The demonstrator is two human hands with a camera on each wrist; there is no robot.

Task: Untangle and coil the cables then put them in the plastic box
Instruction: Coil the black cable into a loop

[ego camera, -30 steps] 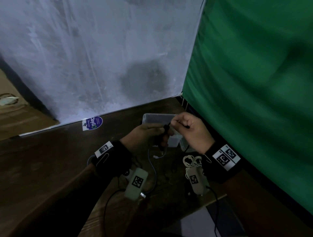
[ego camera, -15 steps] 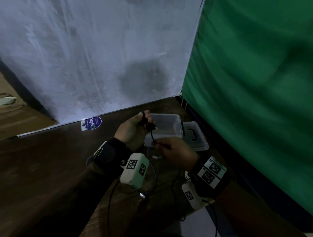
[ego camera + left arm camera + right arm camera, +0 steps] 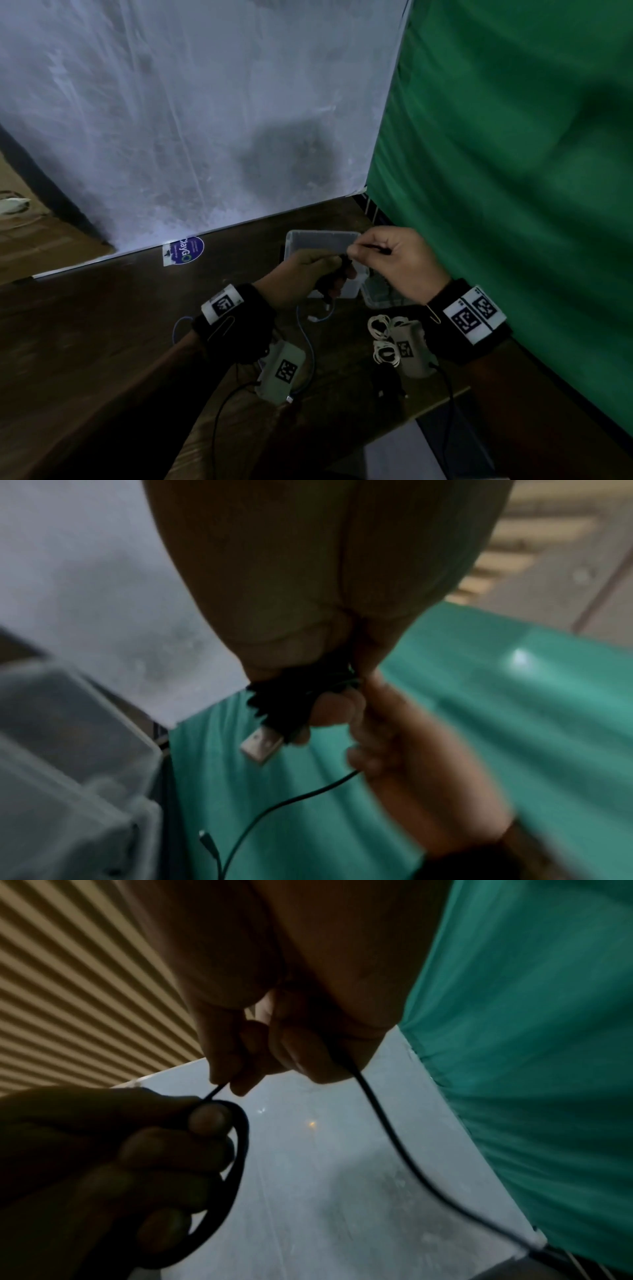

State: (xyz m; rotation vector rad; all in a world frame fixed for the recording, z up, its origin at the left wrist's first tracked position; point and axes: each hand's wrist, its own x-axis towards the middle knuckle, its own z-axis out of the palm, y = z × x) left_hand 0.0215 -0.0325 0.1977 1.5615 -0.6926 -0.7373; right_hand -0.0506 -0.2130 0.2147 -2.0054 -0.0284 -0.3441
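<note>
Left hand [image 3: 310,270] grips coiled black cable [image 3: 219,1191]; right hand [image 3: 394,260], at 3 o'clock, pinches its loose end; slack could spring the loops apart.

Head cam down; wrist cams close, sharing black cable [image 3: 383,1121]

1. Two hands: left hand [image 3: 310,270], right hand [image 3: 394,260].
2. One black cable [image 3: 236,1164], held.
3. One blue cable [image 3: 310,346] on table.
4. Two white coiled cables [image 3: 378,323].
5. One plastic box [image 3: 322,240].
6. One lid [image 3: 376,298].
</note>
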